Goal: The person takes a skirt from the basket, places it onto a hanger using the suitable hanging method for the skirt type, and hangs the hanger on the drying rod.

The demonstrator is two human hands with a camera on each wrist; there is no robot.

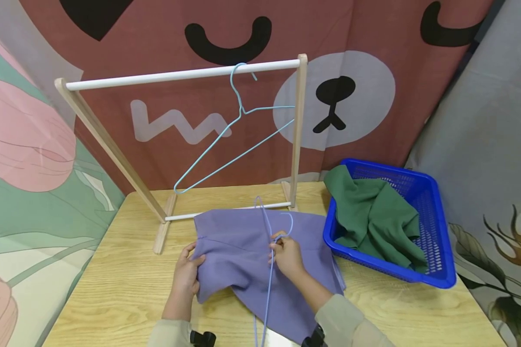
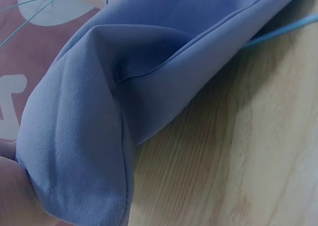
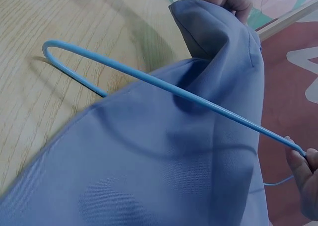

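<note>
The wooden table [image 1: 113, 294] comes first to my eye, and on it the rack [image 1: 111, 148] with its white rail. Spread in front of the rack is a purple cloth [image 1: 243, 241], its left end lifted off the tabletop. Just right of it sits a blue basket [image 1: 438, 224] with green fabric [image 1: 373, 217] heaped inside. A pale blue hanger [image 1: 238, 155] dangles from the rail.

Both forearms reach in from the near edge, the left fairly upright, the right slanting inward over the cloth. The left hand [image 1: 185, 275] pinches the cloth's left end, thumb in front, the other fingers mostly hidden behind. The right hand [image 1: 288, 256], knuckles up, closes its fingertips firmly near the neck of a slim hanger [image 3: 174, 89]; one bar crosses the cloth's face, the other disappears behind the cloth's edge.
</note>
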